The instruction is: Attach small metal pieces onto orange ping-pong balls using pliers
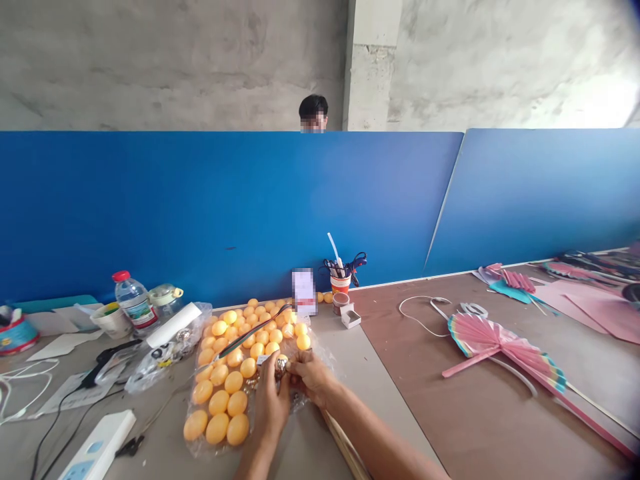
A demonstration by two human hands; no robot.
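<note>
My left hand and my right hand meet over the right side of a clear plastic bag of orange balls. Between the fingertips of both hands is a small shiny metallic thing, partly covered by the fingers. Both hands are closed around it. A dark strip lies slantwise across the balls, just beyond my left hand. Under my right forearm, long thin light sticks reach toward the near edge.
A phone, a cup of tools and a small white box stand behind. Bottle, cables and a power strip are left; a pink paper fan lies right. A person's head shows above the blue partition.
</note>
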